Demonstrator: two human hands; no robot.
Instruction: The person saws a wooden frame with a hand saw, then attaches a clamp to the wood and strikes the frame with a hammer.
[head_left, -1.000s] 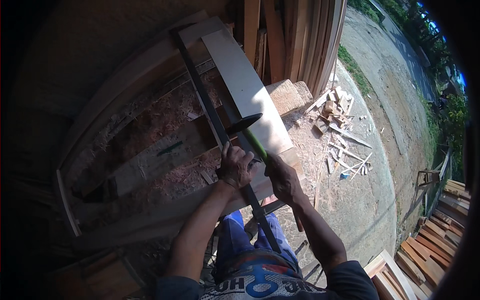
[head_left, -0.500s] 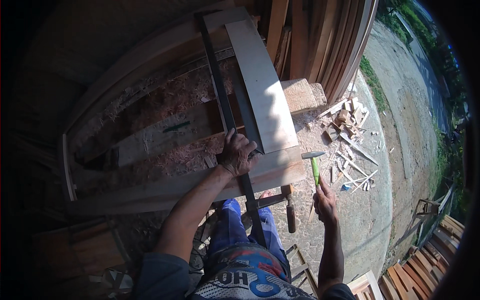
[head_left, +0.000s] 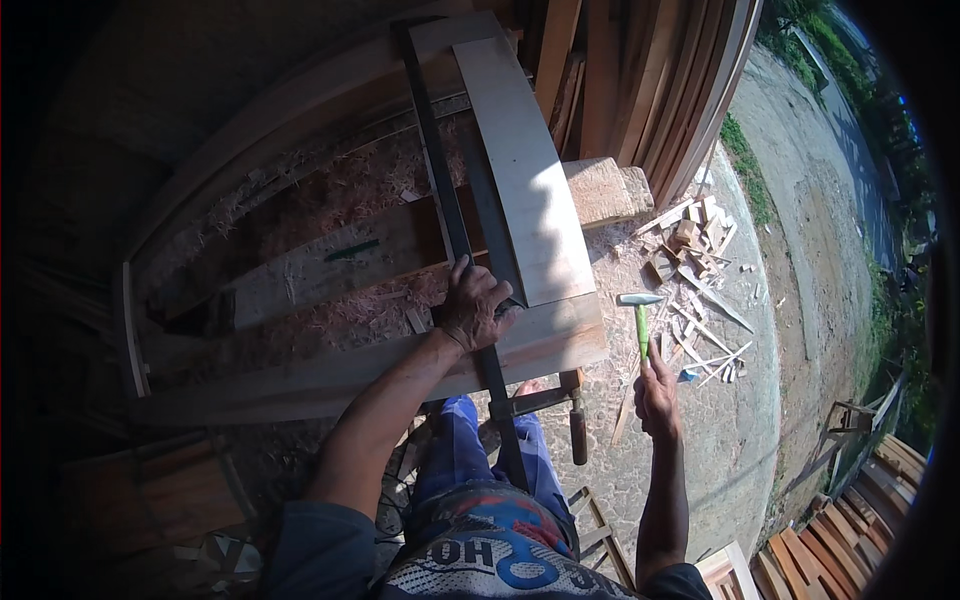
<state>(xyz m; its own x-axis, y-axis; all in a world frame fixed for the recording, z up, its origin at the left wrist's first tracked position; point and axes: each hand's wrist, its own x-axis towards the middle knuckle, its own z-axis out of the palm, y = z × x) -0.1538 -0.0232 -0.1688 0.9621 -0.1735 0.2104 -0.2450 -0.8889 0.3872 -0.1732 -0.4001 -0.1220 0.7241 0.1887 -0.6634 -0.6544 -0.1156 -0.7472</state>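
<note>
My left hand [head_left: 476, 306] is closed over the dark steel bar of a long bar clamp [head_left: 437, 165], beside the near corner of a wooden frame. The clamp lies across the frame; its screw end with a wooden handle [head_left: 578, 438] hangs past the near rail [head_left: 560, 340], close to my legs. A wide pale board [head_left: 530, 190] meets that rail at the corner. To the right of the corner, my right hand [head_left: 657, 402] grips a hammer [head_left: 642, 328] by its green handle. The hammer's metal head is up, apart from the wood. My left palm and some fingertips are hidden.
A thick wooden beam [head_left: 605, 190] juts out under the frame. Offcuts [head_left: 700, 240] and shavings litter the concrete at right. Tall planks [head_left: 640, 90] lean at the back, and more boards [head_left: 830, 550] are stacked at lower right. A green strip [head_left: 353, 250] lies inside the frame.
The hammer in my right hand has moved slightly right, away from the frame's corner, and its head has turned more level. My left hand stays on the clamp bar.
</note>
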